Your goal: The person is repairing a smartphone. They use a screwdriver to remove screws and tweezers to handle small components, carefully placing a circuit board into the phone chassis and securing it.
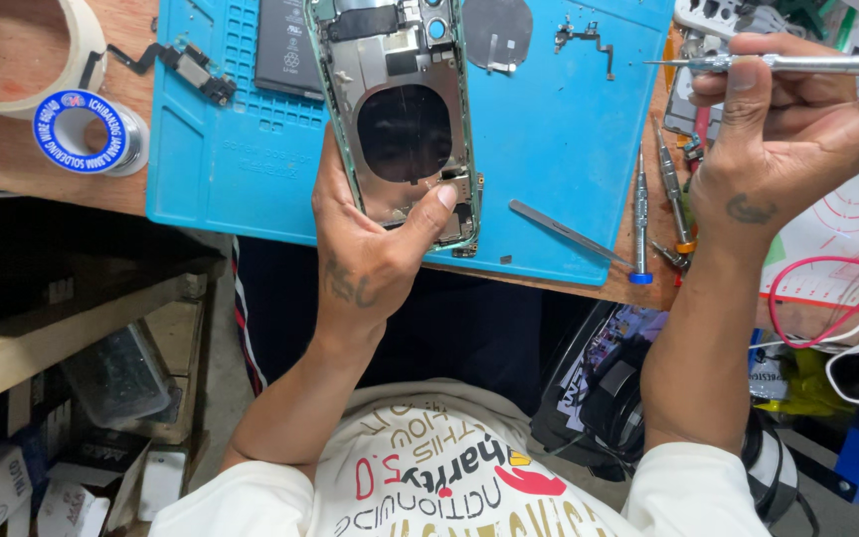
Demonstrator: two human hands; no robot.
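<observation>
A blue mat covers the bench's near edge. On it lies an opened phone, gripped by the left hand, thumb pressed on its lower corner. At the bench's right side, the right hand pinches a screwdriver.

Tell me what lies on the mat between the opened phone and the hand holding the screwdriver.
In the head view, between the opened phone and the right hand, metal tweezers and a blue-tipped screwdriver lie on the blue mat.
</observation>
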